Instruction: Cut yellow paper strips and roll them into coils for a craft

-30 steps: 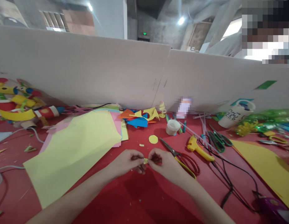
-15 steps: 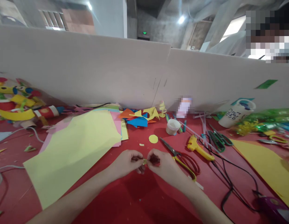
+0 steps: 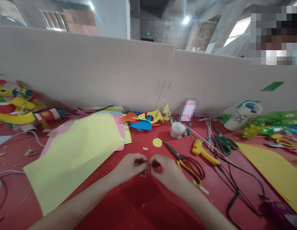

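Above the red table (image 3: 139,198), my left hand (image 3: 134,165) and my right hand (image 3: 164,167) meet fingertip to fingertip. Both are closed in a pinch on a small strip of yellow paper, now almost fully covered by the fingers. Just beyond them lie a round yellow paper disc (image 3: 157,142) and a tiny pale paper scrap (image 3: 145,148). Scissors with yellow and red handles (image 3: 186,163) rest beside my right hand, blades pointing away to the left. Left of my left hand spreads a large pale yellow sheet (image 3: 79,153) over pink and other coloured sheets.
To the right lie a yellow glue gun (image 3: 206,152), black cords (image 3: 237,191), green-handled scissors (image 3: 224,143) and orange-yellow sheets (image 3: 270,172). A white cup (image 3: 177,130) stands farther back near coloured paper scraps (image 3: 141,123). A white partition (image 3: 102,73) runs behind; a person is beyond it.
The yellow paper strip showed between my fingertips before and is now hidden by them. My right hand's fingers have shifted slightly; both arms stay nearly in place.
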The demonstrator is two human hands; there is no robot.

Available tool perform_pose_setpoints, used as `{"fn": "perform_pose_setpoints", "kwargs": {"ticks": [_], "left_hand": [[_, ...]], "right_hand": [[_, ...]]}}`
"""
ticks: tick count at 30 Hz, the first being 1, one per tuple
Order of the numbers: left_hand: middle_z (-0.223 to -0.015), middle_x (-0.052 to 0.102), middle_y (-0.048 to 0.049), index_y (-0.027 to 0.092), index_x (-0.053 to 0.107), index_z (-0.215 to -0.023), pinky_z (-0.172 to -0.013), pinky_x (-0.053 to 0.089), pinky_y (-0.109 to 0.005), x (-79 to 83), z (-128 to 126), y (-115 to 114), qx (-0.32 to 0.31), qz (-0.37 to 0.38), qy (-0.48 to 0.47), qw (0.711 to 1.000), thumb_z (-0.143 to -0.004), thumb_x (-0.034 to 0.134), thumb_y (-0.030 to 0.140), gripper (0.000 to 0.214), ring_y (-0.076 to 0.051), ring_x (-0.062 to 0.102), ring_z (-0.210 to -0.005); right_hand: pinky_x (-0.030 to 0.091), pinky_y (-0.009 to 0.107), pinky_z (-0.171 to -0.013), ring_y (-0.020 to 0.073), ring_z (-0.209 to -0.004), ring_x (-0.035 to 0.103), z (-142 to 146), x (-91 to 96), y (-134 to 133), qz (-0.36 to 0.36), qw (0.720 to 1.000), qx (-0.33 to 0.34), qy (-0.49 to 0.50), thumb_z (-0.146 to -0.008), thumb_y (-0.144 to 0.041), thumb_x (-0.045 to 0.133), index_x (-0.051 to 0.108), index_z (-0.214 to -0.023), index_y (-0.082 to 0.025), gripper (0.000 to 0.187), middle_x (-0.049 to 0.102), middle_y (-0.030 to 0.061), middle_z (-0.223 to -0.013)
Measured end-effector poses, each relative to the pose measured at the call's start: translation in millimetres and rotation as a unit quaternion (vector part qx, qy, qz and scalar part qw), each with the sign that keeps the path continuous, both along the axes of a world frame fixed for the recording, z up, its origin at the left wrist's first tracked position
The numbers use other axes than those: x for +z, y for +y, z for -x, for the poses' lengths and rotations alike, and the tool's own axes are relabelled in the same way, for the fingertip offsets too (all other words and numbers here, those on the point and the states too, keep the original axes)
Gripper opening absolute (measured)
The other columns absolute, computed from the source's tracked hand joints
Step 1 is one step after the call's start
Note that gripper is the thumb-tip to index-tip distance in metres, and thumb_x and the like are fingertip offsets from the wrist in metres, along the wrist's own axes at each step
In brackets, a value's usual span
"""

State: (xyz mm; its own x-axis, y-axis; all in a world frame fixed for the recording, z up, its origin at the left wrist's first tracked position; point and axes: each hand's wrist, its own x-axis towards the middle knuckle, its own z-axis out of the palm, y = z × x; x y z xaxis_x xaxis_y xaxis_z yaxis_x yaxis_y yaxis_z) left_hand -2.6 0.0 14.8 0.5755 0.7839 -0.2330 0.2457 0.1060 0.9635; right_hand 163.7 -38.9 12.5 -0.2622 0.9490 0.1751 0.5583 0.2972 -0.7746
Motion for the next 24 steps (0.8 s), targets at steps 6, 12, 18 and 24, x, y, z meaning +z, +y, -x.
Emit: {"fn": "perform_pose_setpoints", "kwargs": {"ticks": [6,12,18,24], "left_hand": [[-0.053,0.058,0.0028,0.016,0.054,-0.067,-0.049,0.042,-0.022,1.4,-0.8,-0.9,0.028,-0.017,0.003,0.999,-0.073,0.051,0.028,0.013,-0.01,0.055,-0.048],[-0.05,0.056,0.0035,0.016,0.053,-0.066,-0.046,0.039,-0.02,0.8,0.2,0.1,0.028,-0.021,0.005,0.999,-0.074,0.051,0.028,0.014,-0.009,0.053,-0.045],[-0.054,0.061,0.0011,0.015,0.057,-0.069,-0.051,0.044,-0.023,5.1,0.0,0.4,0.0,0.005,0.003,1.0,-0.075,0.053,0.031,0.017,-0.011,0.057,-0.048],[-0.07,0.067,-0.0042,0.014,0.062,-0.079,-0.065,0.047,-0.027,8.6,1.3,2.3,-0.013,0.036,-0.043,0.998,-0.071,0.061,0.034,0.021,-0.014,0.062,-0.064]], "right_hand": [[0.044,0.024,-0.061,0.0127,-0.065,0.055,-3.1,-7.8,8.2,0.124,0.977,-0.001,0.172,-0.075,-0.023,0.054,0.054,-0.074,-0.018,0.005,0.058,0.0,-0.07],[0.044,0.025,-0.063,0.0119,-0.062,0.053,-4.0,-6.4,11.5,0.182,0.95,0.018,0.253,-0.072,-0.029,0.06,0.053,-0.071,-0.018,0.014,0.055,-0.0014,-0.066],[0.044,0.026,-0.062,0.0127,-0.063,0.054,-1.8,-5.6,9.7,0.172,0.96,-0.015,0.221,-0.069,-0.028,0.06,0.053,-0.071,-0.018,0.012,0.056,-0.0008,-0.066],[0.045,0.027,-0.062,0.0133,-0.064,0.056,-3.9,-5.1,11.3,0.137,0.968,-0.05,0.206,-0.07,-0.029,0.058,0.054,-0.073,-0.017,0.013,0.058,0.0006,-0.069]]}}
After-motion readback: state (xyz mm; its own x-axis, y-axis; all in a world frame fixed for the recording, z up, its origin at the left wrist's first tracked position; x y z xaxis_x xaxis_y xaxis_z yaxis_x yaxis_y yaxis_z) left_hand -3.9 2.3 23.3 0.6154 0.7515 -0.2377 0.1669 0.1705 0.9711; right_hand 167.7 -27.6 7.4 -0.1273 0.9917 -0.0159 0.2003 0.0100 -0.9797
